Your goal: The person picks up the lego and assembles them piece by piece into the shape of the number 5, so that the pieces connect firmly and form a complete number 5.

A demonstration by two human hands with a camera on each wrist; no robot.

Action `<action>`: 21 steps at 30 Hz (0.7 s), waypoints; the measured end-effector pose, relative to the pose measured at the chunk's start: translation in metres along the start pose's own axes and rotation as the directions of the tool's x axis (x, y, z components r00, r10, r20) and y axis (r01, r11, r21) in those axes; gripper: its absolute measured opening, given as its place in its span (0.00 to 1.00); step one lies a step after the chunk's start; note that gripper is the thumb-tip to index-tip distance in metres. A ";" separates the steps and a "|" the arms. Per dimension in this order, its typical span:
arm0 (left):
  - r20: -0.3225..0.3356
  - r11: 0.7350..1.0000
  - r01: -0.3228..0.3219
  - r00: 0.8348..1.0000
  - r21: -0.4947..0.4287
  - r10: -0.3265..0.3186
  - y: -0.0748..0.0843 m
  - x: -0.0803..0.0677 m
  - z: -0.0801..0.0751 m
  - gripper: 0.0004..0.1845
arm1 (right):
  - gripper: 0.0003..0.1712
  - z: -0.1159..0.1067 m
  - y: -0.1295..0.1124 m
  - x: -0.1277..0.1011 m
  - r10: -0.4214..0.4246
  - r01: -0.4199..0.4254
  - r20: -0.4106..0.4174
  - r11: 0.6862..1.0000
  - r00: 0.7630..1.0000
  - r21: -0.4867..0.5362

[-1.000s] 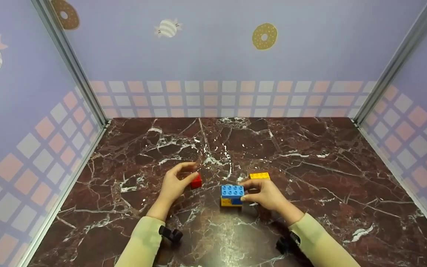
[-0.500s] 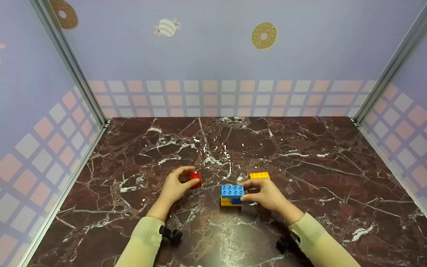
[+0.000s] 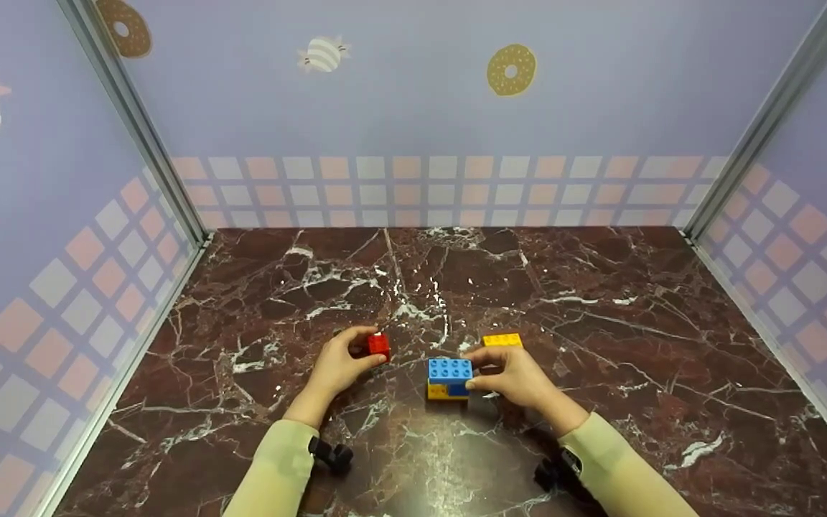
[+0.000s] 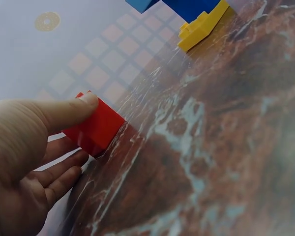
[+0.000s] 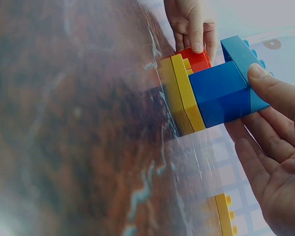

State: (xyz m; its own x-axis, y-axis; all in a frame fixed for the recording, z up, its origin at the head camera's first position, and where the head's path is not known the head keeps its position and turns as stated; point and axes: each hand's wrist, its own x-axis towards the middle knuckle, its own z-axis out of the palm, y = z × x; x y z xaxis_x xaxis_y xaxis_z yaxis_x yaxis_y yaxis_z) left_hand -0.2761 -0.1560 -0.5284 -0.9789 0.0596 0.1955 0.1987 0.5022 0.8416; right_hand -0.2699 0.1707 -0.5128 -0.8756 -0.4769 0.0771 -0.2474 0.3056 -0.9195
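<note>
My left hand (image 3: 338, 366) pinches a small red brick (image 3: 378, 345) between thumb and fingers, just above the marble table (image 3: 600, 301); the left wrist view shows the red brick (image 4: 95, 129) under my thumb. To its right stands a blue brick (image 3: 449, 372) stacked on a flat yellow brick (image 3: 439, 392). My right hand (image 3: 514, 375) grips the blue brick (image 5: 221, 93) from the right side, thumb on its near edge. Behind that hand lies a loose yellow brick (image 3: 502, 339).
Lilac walls with a checked band and doughnut prints close in the table on three sides. Metal posts (image 3: 133, 122) stand at the back corners. Black wrist cameras (image 3: 332, 454) sit on both sleeves.
My left hand has closed on the red brick and lifted it slightly off the table. The right hand and the blue-yellow stack have stayed put.
</note>
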 end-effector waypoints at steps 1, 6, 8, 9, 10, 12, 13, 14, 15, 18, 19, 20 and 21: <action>-0.001 1.000 -0.001 1.000 0.010 0.001 0.000 0.000 0.000 0.27 | 0.22 0.000 0.000 0.000 -0.002 0.002 -0.001 1.000 1.000 -0.001; 0.000 1.000 0.012 1.000 0.029 -0.012 -0.001 0.000 0.000 0.26 | 0.22 0.001 0.001 0.000 0.000 0.000 -0.003 1.000 1.000 0.006; 0.002 0.999 0.018 1.000 0.037 -0.018 -0.001 0.000 0.000 0.26 | 0.22 0.001 0.001 0.000 0.005 -0.005 -0.004 1.000 1.000 0.006; 0.003 0.999 0.020 1.000 0.044 -0.020 -0.001 0.000 0.000 0.26 | 0.22 0.001 0.000 0.000 0.011 -0.011 -0.006 1.000 1.000 0.005; 0.003 0.998 0.020 1.000 0.051 -0.020 -0.001 0.001 0.001 0.25 | 0.23 0.001 0.000 0.000 0.013 -0.013 -0.007 1.000 1.000 0.003; 0.004 0.998 0.022 1.000 0.065 -0.022 -0.001 0.001 0.001 0.25 | 0.23 0.000 0.000 0.000 0.013 -0.013 -0.007 1.000 1.000 -0.002; 0.005 0.997 0.022 1.000 0.071 -0.022 -0.001 0.001 0.001 0.24 | 0.23 0.000 0.000 0.000 0.014 -0.014 -0.007 1.000 1.000 -0.003; 0.005 0.997 0.023 1.000 0.076 -0.023 -0.001 0.001 0.001 0.24 | 0.22 0.000 0.000 0.000 0.014 -0.014 -0.007 1.000 1.000 -0.005; 0.006 0.997 0.024 1.000 0.080 -0.024 0.000 0.001 0.000 0.23 | 0.22 0.000 0.000 0.000 0.014 -0.015 -0.007 1.000 1.000 -0.004; 0.007 0.996 0.030 1.000 0.083 -0.031 0.001 0.000 0.000 0.23 | 0.22 0.001 -0.001 0.000 0.015 -0.015 -0.005 1.000 1.000 -0.005; 0.006 0.996 0.029 1.000 0.083 -0.030 0.001 0.000 0.000 0.23 | 0.22 0.001 -0.001 0.000 0.012 -0.012 -0.003 1.000 1.000 -0.002; 0.004 0.996 0.029 1.000 0.079 -0.030 0.001 0.000 0.000 0.23 | 0.22 0.001 -0.001 0.000 0.012 -0.012 -0.002 1.000 1.000 -0.001; 0.002 0.997 0.027 1.000 0.076 -0.027 0.001 0.000 0.000 0.23 | 0.22 0.001 -0.001 0.000 0.011 -0.011 -0.001 1.000 1.000 0.001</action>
State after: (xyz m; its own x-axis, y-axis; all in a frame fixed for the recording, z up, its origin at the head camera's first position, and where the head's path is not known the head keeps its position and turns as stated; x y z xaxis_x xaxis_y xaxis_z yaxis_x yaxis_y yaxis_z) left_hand -0.2755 -0.1551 -0.5272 -0.9840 0.0474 0.1717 0.1680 0.5675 0.8060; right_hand -0.2694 0.1695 -0.5128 -0.8787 -0.4726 0.0675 -0.2373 0.3096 -0.9208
